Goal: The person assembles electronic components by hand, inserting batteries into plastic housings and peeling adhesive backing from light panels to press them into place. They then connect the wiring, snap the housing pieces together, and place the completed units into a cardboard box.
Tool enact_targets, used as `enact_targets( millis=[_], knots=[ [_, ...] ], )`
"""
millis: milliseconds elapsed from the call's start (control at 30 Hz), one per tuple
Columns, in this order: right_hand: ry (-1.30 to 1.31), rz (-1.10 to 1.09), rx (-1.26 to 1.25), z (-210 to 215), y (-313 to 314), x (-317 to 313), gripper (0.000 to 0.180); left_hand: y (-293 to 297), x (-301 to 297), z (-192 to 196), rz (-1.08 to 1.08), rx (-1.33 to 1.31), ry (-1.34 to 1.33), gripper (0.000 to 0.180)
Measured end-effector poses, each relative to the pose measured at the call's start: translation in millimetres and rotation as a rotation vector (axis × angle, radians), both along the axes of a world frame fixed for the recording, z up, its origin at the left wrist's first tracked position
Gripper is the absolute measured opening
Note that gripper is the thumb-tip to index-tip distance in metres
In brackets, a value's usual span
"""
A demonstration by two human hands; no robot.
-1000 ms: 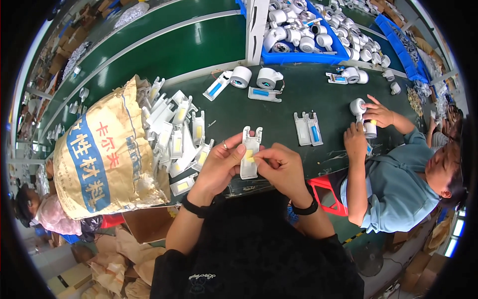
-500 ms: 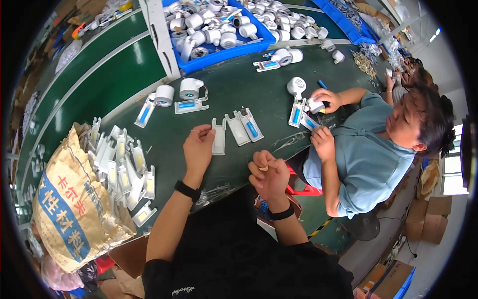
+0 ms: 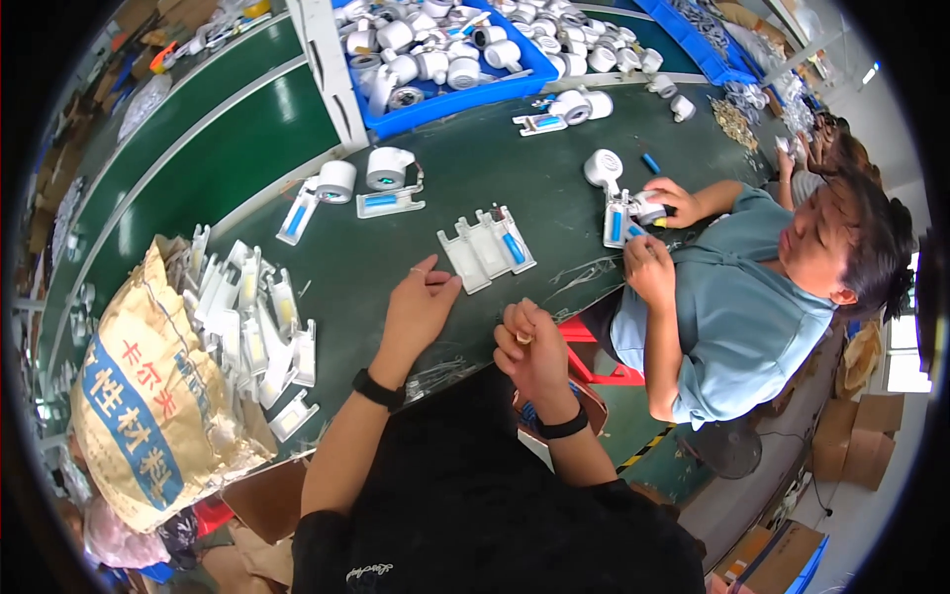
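My left hand point(image 3: 424, 305) is over the green table with its fingers apart and nothing in them. Just beyond its fingertips, white plastic casings point(image 3: 467, 259) lie side by side. The rightmost one holds a blue cylindrical battery point(image 3: 514, 248). Close to my body, my right hand point(image 3: 537, 358) is curled closed around a small beige piece point(image 3: 522, 339), whose kind I cannot make out. Farther left are two white round fan heads point(image 3: 336, 182), point(image 3: 389, 168), each wired to a casing with a blue battery.
A paper sack point(image 3: 163, 396) and a heap of white casings point(image 3: 252, 317) occupy the left. A blue tray point(image 3: 435, 117) of white fan heads stands at the back. At right, a co-worker in a blue shirt point(image 3: 737, 327) handles a fan head point(image 3: 645, 210) and casing.
The casing my left hand was touching now lies against the other two. My left hand has let go of it and drawn back toward me. My right hand stays closed.
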State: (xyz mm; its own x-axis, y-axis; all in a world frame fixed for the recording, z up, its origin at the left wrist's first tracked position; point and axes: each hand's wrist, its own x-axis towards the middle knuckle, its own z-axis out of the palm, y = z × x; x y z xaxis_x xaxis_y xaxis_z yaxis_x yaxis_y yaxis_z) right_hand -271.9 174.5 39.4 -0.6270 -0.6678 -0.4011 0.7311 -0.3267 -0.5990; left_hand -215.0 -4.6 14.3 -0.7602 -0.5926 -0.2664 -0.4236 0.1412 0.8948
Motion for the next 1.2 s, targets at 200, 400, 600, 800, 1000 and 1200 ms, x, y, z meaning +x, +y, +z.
enact_targets(
  millis=[200, 400, 600, 800, 1000, 1200],
  knots=[
    [0.041, 0.053, 0.172, 17.3, -4.1, 10.1, 0.044, -9.4, 115.8, 39.8, 0.039, -0.569, 0.067, 0.034],
    [0.137, 0.472, 0.039, 6.5, -46.4, 33.6, 0.035, -64.7, 198.5, 36.0, 0.276, -0.991, -0.145, 0.035],
    [0.362, 0.668, 0.159, 2.0, -85.3, 66.7, 0.038, -75.5, 159.2, 15.0, 0.099, -1.139, -0.295, 0.049],
    [0.216, 0.582, 0.106, -19.5, -59.6, 58.4, 0.050, -112.2, 163.9, 15.5, 0.120, -0.769, -0.071, 0.045],
    [1.321, 0.141, 0.262, -30.2, -76.8, 54.9, 0.024, -152.1, 171.9, 8.0, 0.450, -0.117, 0.250, 0.038],
    [1.733, 0.198, 0.419, 10.1, -129.2, 72.3, 0.030, -141.6, 172.5, 37.4, 0.653, 0.242, 0.552, 0.050]
  ],
)
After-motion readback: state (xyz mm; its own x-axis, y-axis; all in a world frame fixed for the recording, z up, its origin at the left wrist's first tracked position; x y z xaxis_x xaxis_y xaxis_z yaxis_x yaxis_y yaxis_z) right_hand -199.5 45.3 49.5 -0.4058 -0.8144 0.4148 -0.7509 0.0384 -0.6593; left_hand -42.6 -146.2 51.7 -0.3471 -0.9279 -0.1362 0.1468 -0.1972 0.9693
